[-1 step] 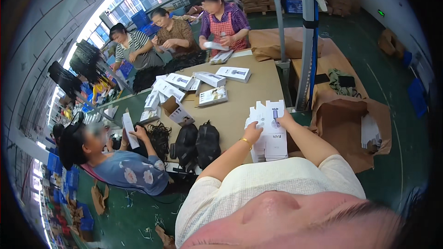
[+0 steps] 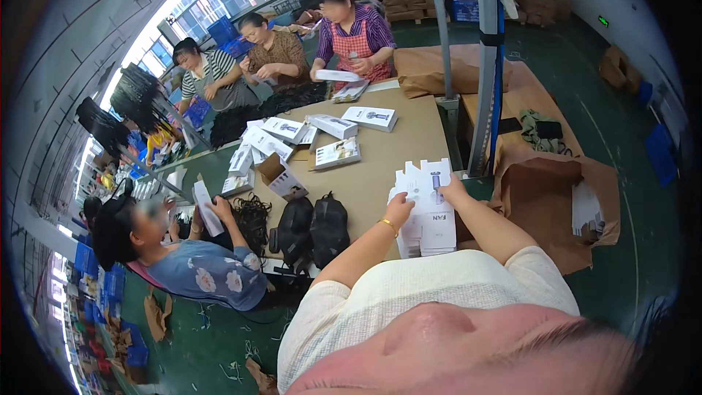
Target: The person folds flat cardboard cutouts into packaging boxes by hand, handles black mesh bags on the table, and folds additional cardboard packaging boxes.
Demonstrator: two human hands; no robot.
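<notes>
A flat, unfolded white carton (image 2: 424, 183) with a printed fan picture is held between my two hands. My left hand (image 2: 399, 210) grips its left side, with a gold bracelet on the wrist. On the right edge, my right hand (image 2: 454, 192) is closed, thumb on the printed face. Below the carton, close to my body, lies a stack of similar white cartons (image 2: 431, 240). Further up the table (image 2: 395, 164), several closed white boxes (image 2: 337, 152) lie in a loose pile. An upright carton (image 2: 284, 177) with an open brown top stands nearer.
Two black bags (image 2: 330, 221) sit left of my arms. A metal post (image 2: 485, 73) rises at the table's right. Beyond it is a large open brown paper bag (image 2: 537, 197) with white cartons inside. Co-workers sit left and stand across the table, handling white boxes and dark strands.
The co-worker in the red checked apron has shifted a white box slightly left and levelled it. My hands and the carton look practically the same.
</notes>
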